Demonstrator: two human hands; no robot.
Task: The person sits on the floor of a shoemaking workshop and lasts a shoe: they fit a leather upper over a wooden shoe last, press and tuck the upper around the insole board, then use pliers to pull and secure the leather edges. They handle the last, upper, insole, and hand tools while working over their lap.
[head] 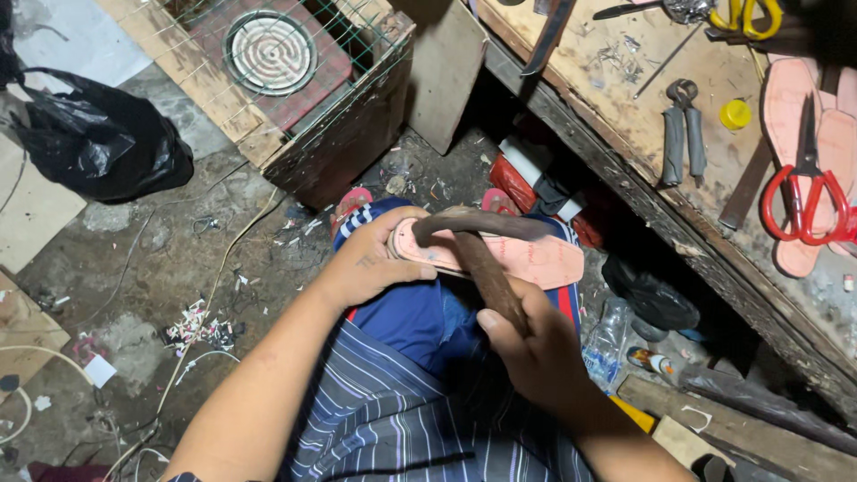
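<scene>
A pink sandal sole (536,261) lies across my lap, over blue shorts. My left hand (370,263) grips its heel end. A brown leather strap (482,259) loops over the sole, and my right hand (536,348) pinches the strap's near end between thumb and fingers. The strap's far end curves over the heel of the sole beside my left thumb.
A wooden workbench (625,98) at right carries red scissors (803,192), pliers (683,129), yellow scissors (750,16), a yellow cap (736,113) and more pink soles (790,98). A wire-covered wooden box with a coil burner (270,52) stands ahead. A black plastic bag (98,138) lies left.
</scene>
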